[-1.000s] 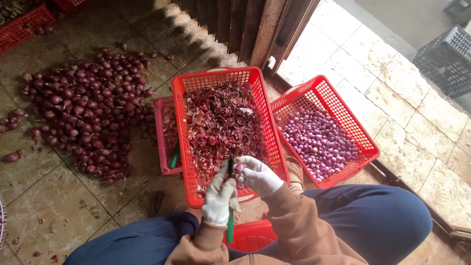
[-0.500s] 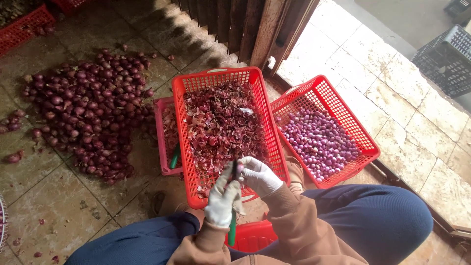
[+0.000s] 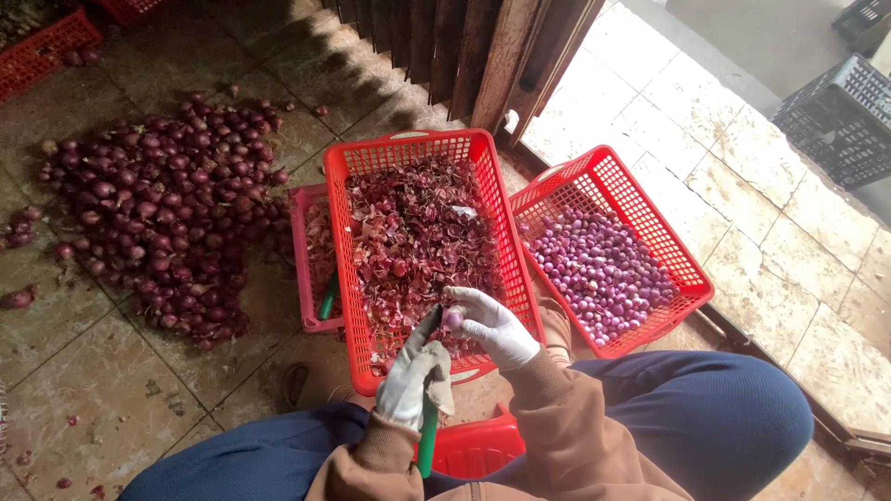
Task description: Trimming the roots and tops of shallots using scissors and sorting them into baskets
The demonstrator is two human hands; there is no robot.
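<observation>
Peeling one small shallot [image 3: 454, 318], pinched in the gloved fingertips of the right hand [image 3: 492, 325] just above the near end of the middle red basket [image 3: 345, 241], the landmark for all that follows. Working the blade of a green-handled knife [image 3: 428, 436], gripped in the gloved left hand [image 3: 415, 380], up against the bulb, hands close together and both clamped, one on the bulb, the other on the handle. Doing this well, as a judgement: keeping the bulb over the basket so that the skins [image 3: 418, 241] drop onto the heap already filling it; taking only the dry outer layer; turning the bulb with the fingertips rather than moving the knife; keeping the edge angled away from the right thumb, since thin gloves give little protection. Lying to the right of the basket, touching its side, a second red basket [image 3: 691, 278] holding pale peeled shallots [image 3: 599, 269]. Showing just left of the basket, partly under it, a smaller pink crate [image 3: 302, 269] with a few skins. Spreading farther left on the tiled floor [image 3: 111, 390], the pile of unpeeled dark red shallots [image 3: 158, 204]. Showing nearest the body, below the basket between the knees, part of a low red stool [image 3: 478, 450].
</observation>
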